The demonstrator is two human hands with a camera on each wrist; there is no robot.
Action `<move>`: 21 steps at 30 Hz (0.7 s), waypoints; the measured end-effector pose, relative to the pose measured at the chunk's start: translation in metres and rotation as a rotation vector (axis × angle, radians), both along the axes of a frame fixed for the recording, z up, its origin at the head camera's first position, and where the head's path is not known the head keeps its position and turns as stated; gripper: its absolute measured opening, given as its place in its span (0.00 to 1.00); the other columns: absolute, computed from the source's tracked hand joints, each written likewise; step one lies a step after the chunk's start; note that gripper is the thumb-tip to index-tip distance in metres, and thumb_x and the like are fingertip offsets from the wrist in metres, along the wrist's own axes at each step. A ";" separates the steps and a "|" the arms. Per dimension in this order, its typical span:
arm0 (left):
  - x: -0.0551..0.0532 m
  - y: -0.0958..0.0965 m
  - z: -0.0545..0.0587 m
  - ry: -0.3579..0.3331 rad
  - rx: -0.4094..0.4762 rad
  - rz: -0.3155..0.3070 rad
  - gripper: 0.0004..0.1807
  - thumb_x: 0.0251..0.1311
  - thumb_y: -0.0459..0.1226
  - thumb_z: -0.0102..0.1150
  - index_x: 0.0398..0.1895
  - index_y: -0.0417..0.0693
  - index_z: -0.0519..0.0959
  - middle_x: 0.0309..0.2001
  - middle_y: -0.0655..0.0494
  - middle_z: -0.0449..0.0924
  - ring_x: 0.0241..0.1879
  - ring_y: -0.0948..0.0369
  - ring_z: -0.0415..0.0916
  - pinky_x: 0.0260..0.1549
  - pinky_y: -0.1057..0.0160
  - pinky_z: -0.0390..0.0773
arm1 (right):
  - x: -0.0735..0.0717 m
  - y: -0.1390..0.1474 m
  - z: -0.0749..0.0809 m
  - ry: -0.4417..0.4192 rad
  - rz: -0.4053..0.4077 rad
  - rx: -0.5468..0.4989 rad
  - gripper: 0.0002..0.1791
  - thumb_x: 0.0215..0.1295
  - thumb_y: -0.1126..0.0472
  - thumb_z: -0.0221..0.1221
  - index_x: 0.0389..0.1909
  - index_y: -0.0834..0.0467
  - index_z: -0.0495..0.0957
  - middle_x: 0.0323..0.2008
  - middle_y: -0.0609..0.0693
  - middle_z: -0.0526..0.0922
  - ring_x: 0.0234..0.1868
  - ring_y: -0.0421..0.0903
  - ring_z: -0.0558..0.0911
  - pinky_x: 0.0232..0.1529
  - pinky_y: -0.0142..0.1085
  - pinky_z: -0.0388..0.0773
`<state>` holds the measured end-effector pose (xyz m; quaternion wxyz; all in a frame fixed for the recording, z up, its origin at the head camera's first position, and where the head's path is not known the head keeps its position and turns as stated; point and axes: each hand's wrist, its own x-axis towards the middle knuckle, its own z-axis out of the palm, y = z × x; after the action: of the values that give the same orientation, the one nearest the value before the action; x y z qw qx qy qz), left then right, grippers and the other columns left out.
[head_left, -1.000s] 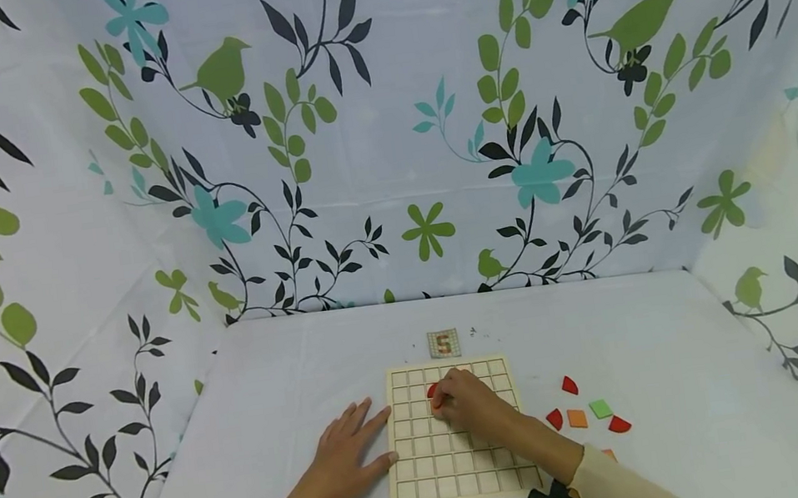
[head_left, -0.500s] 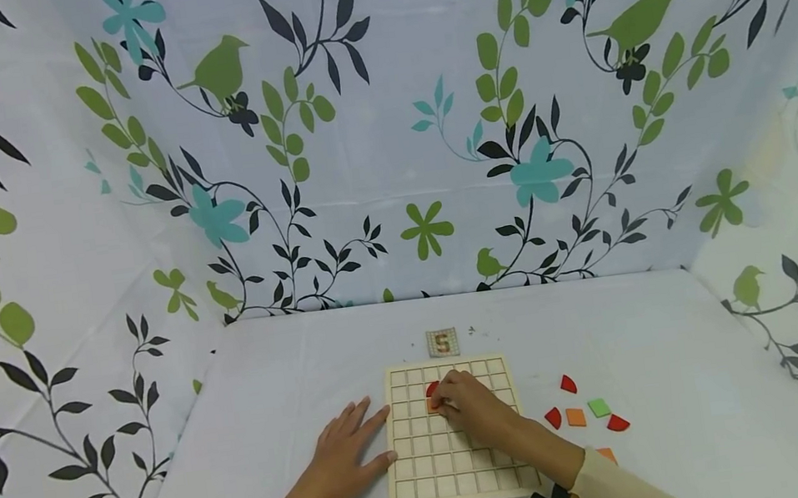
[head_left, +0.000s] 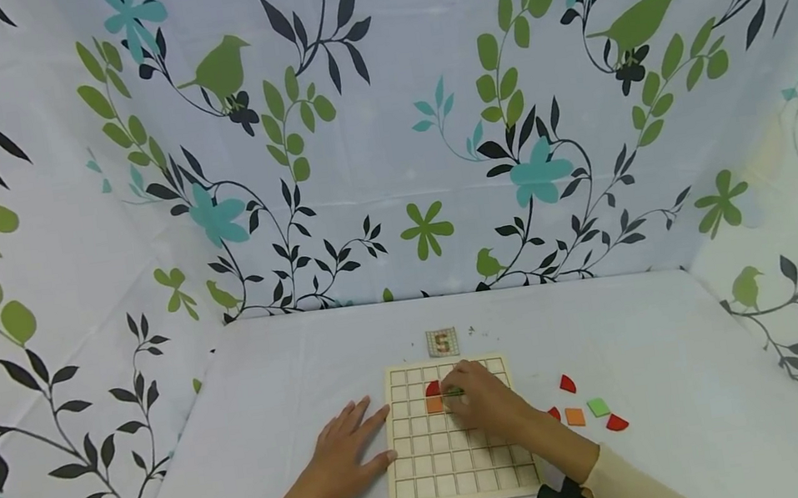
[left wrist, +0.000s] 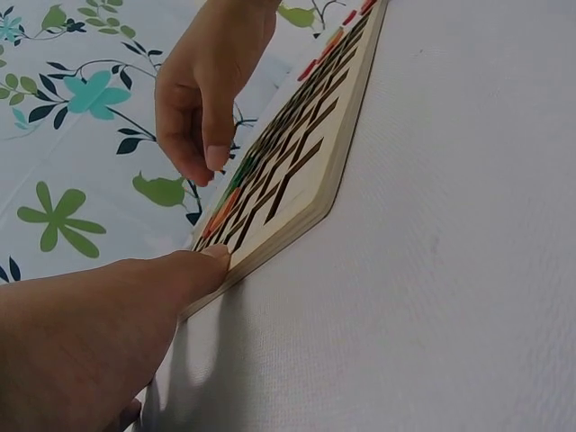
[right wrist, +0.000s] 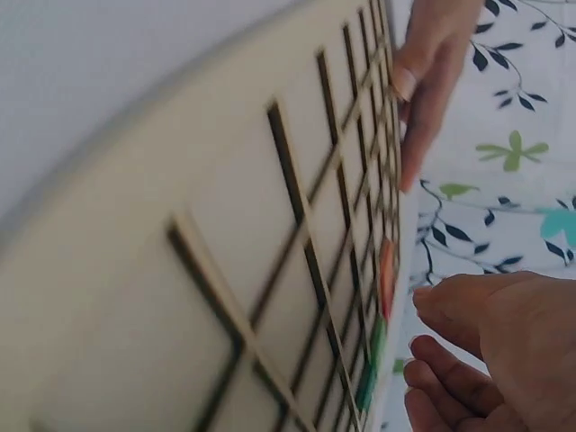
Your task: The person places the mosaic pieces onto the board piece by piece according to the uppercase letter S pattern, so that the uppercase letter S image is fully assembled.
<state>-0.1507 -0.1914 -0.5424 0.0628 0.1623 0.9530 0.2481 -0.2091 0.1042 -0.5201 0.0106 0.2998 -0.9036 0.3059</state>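
A wooden grid board (head_left: 427, 493) lies on the white table. My left hand (head_left: 343, 456) lies spread at its left side, thumb and fingertips right at the edge; in the left wrist view the thumb (left wrist: 193, 270) rests on the frame. Over the upper middle of the board is my right hand (head_left: 485, 397), fingers loosely bent. Thumb and fingers stand apart in the right wrist view, nothing between them. Beside its fingertips, a red quarter-circle tile (head_left: 432, 388), an orange square tile (head_left: 435, 405) and a green tile (head_left: 454, 391) sit in the grid, the green one partly hidden.
Right of the board lie loose tiles: red quarter-circles (head_left: 567, 384), an orange square (head_left: 576, 417) and a green square (head_left: 599, 407). A small card (head_left: 442, 342) with an S-like figure lies behind the board. Patterned cloth (head_left: 387, 158) hangs at the back and sides.
My right hand has let go of the orange tile and moved slightly right and up, uncovering it; a green tile now shows by its fingers. My left hand has stayed put.
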 end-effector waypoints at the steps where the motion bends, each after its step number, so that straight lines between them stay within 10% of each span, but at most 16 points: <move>1: 0.000 0.000 0.001 -0.002 0.000 0.001 0.39 0.70 0.62 0.59 0.81 0.62 0.67 0.84 0.47 0.55 0.84 0.40 0.47 0.77 0.30 0.49 | -0.001 0.005 0.003 -0.029 -0.011 -0.011 0.07 0.72 0.65 0.67 0.48 0.58 0.86 0.48 0.50 0.82 0.53 0.50 0.79 0.53 0.46 0.83; 21: 0.000 -0.001 -0.004 0.005 0.002 -0.001 0.39 0.71 0.62 0.59 0.81 0.62 0.66 0.84 0.47 0.55 0.83 0.40 0.47 0.76 0.29 0.50 | -0.010 0.142 0.033 -0.347 -0.253 0.262 0.20 0.61 0.69 0.71 0.55 0.57 0.83 0.53 0.55 0.81 0.52 0.53 0.79 0.57 0.53 0.84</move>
<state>-0.1512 -0.1927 -0.5463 0.0602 0.1632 0.9528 0.2488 -0.2188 0.2462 -0.4876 -0.1453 0.1261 -0.9541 0.2295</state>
